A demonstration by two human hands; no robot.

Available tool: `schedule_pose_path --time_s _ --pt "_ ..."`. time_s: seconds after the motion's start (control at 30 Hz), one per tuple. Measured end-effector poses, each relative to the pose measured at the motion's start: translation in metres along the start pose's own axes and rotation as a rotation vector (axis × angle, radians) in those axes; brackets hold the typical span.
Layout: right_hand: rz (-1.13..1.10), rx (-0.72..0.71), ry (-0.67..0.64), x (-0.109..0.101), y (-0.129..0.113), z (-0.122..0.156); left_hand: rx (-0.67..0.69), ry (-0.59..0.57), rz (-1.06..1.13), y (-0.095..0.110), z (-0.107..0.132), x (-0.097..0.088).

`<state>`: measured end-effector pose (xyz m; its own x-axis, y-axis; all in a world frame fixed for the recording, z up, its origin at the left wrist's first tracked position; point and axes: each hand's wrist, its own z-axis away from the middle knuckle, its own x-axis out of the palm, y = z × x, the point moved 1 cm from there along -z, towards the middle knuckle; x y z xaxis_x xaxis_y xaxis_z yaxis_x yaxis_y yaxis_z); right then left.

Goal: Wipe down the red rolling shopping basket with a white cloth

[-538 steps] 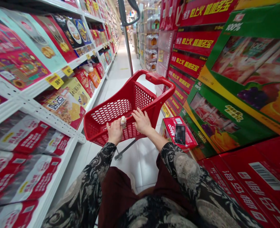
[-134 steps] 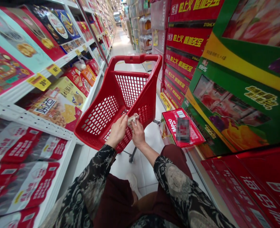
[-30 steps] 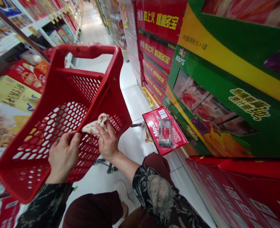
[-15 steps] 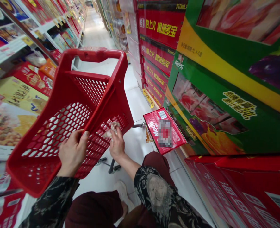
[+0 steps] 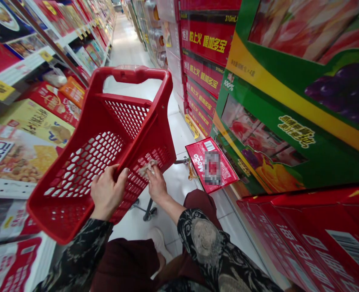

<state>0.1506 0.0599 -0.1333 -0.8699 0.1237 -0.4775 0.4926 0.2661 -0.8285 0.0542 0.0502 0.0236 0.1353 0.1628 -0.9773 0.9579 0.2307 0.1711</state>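
Note:
A red plastic shopping cart basket (image 5: pixel 84 162) stands tilted in the aisle in front of me, its handle at the far end. My left hand (image 5: pixel 107 194) grips the near rim of the basket, fingers curled over the edge. My right hand (image 5: pixel 156 186) presses a crumpled whitish cloth (image 5: pixel 148 167) against the outer right side wall of the basket. Patterned dark sleeves cover both forearms, and my dark red trousers show below.
Shelves of boxed snacks (image 5: pixel 24 138) line the left side. Stacked red drink cartons (image 5: pixel 202 69) and green juice cartons (image 5: pixel 289 109) line the right. A red Meco box (image 5: pixel 211 164) lies on the white tiled floor (image 5: pixel 173 129) beside the cart.
My right hand has slid the cloth down the basket's right wall. My left hand has moved right along the near rim. The view has shifted slightly.

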Motion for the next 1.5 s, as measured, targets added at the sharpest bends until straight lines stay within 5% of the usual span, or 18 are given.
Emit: schedule_pose_path --time_s 0.1,0.23,0.4,0.57,0.87,1.13,1.27,1.5 --pt "-0.049 0.051 0.075 -0.015 -0.003 0.000 0.006 -0.002 0.009 -0.001 0.002 0.000" --pt "-0.009 -0.056 0.210 -0.050 -0.047 -0.030 0.000 -0.022 0.021 0.000 0.003 -0.001" --pt "0.193 -0.352 0.037 -0.062 -0.092 -0.062 0.009 -0.053 0.089 0.005 0.002 -0.003" --pt "0.265 -0.408 -0.022 -0.060 -0.090 -0.076 0.125 -0.132 0.161 -0.004 0.009 -0.005" --pt "0.315 -0.244 0.087 -0.106 -0.093 -0.145 0.074 -0.080 0.026 -0.045 0.040 -0.006" --pt "0.381 -0.558 -0.201 -0.059 -0.126 -0.078 0.116 -0.002 0.042 -0.031 0.036 -0.004" --pt "0.444 -0.511 -0.226 -0.065 -0.125 -0.083 0.145 -0.074 0.089 -0.028 0.039 -0.008" --pt "0.489 -0.422 -0.139 -0.110 -0.097 -0.123 0.094 -0.074 0.035 -0.100 0.090 -0.003"
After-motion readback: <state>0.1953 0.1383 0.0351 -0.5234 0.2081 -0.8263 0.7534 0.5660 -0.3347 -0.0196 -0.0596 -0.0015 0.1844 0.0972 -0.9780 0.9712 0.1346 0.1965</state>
